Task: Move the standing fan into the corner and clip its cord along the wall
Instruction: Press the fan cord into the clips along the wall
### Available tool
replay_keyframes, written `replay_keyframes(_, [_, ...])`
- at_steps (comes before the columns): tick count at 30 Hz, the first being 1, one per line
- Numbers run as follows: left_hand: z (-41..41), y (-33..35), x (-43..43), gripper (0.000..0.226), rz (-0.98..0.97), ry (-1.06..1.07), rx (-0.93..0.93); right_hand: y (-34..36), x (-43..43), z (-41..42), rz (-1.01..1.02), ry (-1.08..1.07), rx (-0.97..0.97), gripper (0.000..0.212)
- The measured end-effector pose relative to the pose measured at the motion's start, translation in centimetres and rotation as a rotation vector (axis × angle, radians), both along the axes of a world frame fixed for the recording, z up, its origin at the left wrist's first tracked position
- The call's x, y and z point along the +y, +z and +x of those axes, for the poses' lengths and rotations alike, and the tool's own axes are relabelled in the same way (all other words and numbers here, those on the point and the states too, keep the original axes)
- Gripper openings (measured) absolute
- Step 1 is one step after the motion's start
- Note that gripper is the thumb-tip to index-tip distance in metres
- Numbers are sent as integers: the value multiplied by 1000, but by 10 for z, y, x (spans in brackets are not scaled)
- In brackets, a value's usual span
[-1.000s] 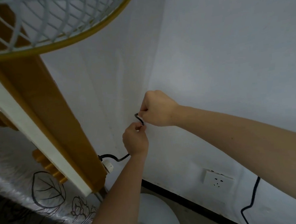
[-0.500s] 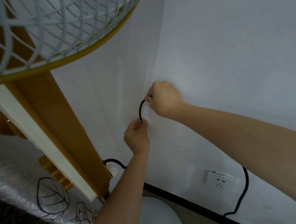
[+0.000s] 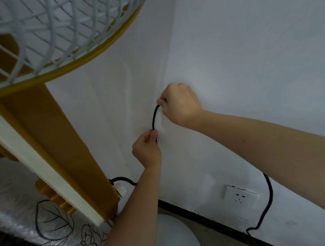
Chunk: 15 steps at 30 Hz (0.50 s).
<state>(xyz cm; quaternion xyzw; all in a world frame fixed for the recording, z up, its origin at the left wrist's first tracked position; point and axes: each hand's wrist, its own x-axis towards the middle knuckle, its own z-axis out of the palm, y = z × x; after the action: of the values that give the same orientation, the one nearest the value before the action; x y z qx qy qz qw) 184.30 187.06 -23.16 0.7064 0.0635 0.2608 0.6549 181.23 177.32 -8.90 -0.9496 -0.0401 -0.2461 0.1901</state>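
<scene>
The standing fan fills the left side, with its white grille (image 3: 46,35) at the top and its yellow-and-white column (image 3: 52,153) slanting down to a round white base (image 3: 175,233). A black cord (image 3: 153,118) leaves the column's back and runs up the white wall near the corner. My left hand (image 3: 147,149) pinches the cord against the wall. My right hand (image 3: 179,105) grips it just above, so a short arc bows between them. A pale clip (image 3: 158,121) shows on the wall behind that arc. The cord goes on behind my right forearm and drops to the floor (image 3: 269,198).
A white wall socket (image 3: 239,195) sits low on the right wall above a black skirting strip (image 3: 210,221). A silvery cloth with leaf drawings (image 3: 31,220) covers a surface at the lower left, close to the fan's column.
My right hand has slid up the wall along the cord, drawing out a longer arc above my left hand. The slack by the socket has swung up and outward.
</scene>
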Motion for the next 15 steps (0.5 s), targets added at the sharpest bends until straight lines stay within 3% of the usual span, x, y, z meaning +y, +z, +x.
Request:
replay_keyframes(4, [1,1,0,14,19,2,-6,4,-2,-1,-25,9,-35,26])
replay_keyframes(10, [2,2,0,11,57,16,-9,6,-9,-6,-57,40,-39,21])
replay_keyframes(15, [0,3,-1,8,69,29,-22,1,-24,-22,-186,72,207,13])
